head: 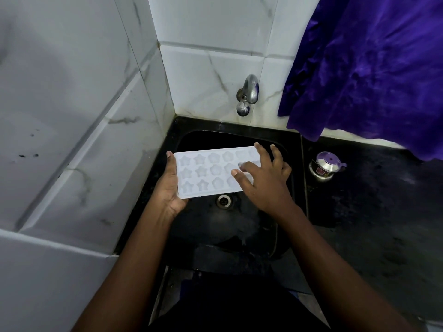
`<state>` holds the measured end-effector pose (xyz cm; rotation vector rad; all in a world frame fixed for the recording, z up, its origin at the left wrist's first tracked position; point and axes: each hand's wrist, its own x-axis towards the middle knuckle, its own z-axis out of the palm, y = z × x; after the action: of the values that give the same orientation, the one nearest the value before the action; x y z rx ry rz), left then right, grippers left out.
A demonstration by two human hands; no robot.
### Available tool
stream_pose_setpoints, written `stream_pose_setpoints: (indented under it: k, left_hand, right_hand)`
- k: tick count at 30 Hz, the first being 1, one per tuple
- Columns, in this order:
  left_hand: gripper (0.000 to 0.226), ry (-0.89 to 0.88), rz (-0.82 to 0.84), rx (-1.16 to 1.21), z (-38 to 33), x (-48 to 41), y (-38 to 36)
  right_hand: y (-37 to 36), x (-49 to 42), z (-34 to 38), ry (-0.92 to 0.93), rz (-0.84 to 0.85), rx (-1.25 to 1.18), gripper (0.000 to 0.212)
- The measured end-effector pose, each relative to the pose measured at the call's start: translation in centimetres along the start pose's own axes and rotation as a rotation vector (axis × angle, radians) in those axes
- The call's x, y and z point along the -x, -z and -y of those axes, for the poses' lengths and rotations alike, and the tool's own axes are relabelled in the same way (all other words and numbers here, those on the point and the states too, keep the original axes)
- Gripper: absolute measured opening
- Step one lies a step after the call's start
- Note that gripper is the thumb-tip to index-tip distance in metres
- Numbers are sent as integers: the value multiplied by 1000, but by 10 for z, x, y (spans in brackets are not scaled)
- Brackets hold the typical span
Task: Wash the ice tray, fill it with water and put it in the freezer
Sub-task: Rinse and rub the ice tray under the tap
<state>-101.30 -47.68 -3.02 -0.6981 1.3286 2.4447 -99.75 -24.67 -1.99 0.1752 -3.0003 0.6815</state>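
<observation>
A white ice tray [208, 172] with star- and flower-shaped cells is held level over the black sink [239, 226]. My left hand [170, 188] grips its left end, thumb on the far corner and palm under the near corner. My right hand [266, 178] lies on the tray's right part with fingers spread, fingertips touching the cells. The tray's right end is hidden under that hand. A chrome tap [248, 94] juts from the tiled wall behind the sink; no water runs from it.
The drain [224, 200] sits just under the tray's near edge. A small steel pot with a purple lid [324, 167] stands on the black counter [383, 212] to the right. A purple cloth [371, 68] hangs at the upper right. White tiled walls close the left side.
</observation>
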Motion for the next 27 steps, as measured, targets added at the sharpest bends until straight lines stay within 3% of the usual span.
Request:
stream_pose_setpoints:
  k: [10, 18, 24, 27]
  left_hand:
    - [84, 31, 36, -8, 6, 0, -3]
    - [83, 20, 24, -4, 3, -2, 2]
    - [78, 26, 7, 5, 2, 3, -2]
    - [77, 24, 8, -13, -1, 3, 0]
  right_hand:
    - [6, -3, -1, -17, 50, 4, 52]
    - [6, 2, -4, -16, 2, 52, 46]
    - [0, 6, 3, -24, 28, -36, 49]
    - [3, 6, 0, -19, 10, -52, 40]
